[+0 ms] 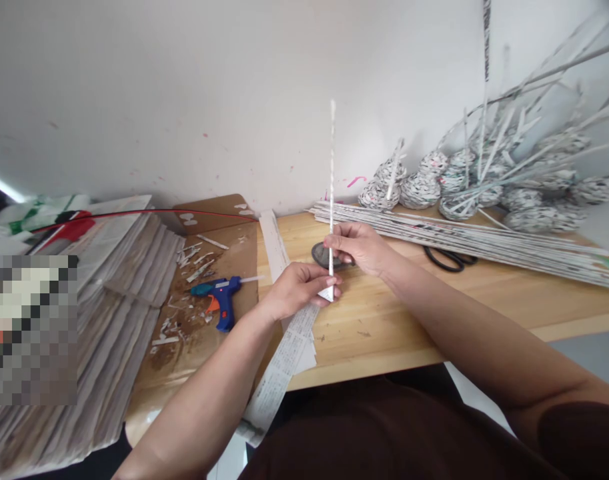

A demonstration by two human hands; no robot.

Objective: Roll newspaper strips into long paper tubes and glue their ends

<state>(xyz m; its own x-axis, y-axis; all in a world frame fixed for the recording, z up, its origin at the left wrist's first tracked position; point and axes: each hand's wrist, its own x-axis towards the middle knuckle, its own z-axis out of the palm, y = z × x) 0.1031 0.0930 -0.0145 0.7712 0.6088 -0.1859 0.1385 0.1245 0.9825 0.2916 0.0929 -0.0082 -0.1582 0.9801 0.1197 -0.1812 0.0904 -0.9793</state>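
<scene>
At your far left stood a stack of newspaper sheets, and next to it a blue glue gun lay on brown cardboard among paper scraps. Pale paper strips lay on the wooden table, just beyond your left hand. That hand pinched the bottom of the thin paper stick, where a small white triangle of paper showed at the fingertips. A printed strip ran from below the same hand down past the table edge; whether it joined the stick there, your fingers hid. The stick stood upright in front of you, clear of the table, and your right hand gripped it a little higher, between thumb and fingers. The step seemed to be rolling paper into the stick, near its lower end. The next move probably called for a steady pinch above, while the left fingers kept the last corner snug against the turn. Farther right lay a bundle of finished-looking sticks, with woven paper forms behind.
</scene>
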